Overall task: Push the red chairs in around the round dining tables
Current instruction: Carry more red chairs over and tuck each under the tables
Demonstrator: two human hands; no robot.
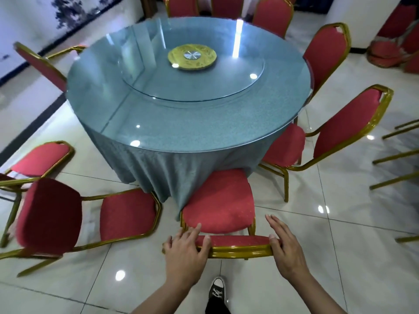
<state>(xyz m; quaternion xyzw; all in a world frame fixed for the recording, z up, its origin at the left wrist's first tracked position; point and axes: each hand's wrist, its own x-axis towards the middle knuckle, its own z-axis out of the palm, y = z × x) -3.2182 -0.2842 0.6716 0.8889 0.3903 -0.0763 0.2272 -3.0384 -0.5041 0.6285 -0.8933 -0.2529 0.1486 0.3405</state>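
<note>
A round dining table (pixel 181 123) with a blue cloth and a glass top stands ahead of me. Directly in front, a red chair with a gold frame has its seat (pixel 218 200) touching the hanging cloth. My left hand (pixel 183 252) rests on the left end of its backrest (pixel 238 244), fingers stretched forward and thumb over the rail. My right hand (pixel 285 248) lies on the right end, fingers straight, thumb on the top. To the left, another red chair (pixel 127 211) stands angled, out from the table. A third red chair (pixel 347 123) at the right has its seat partly under the tabletop.
More red chairs ring the table's far side (pixel 272 14) and left (pixel 40 64); one more (pixel 38 158) stands apart at the left. Gold chair legs (pixel 399 155) show at the right edge. Red chairs are piled (pixel 390 48) at the upper right. My shoe (pixel 216 291) is on the glossy tiles.
</note>
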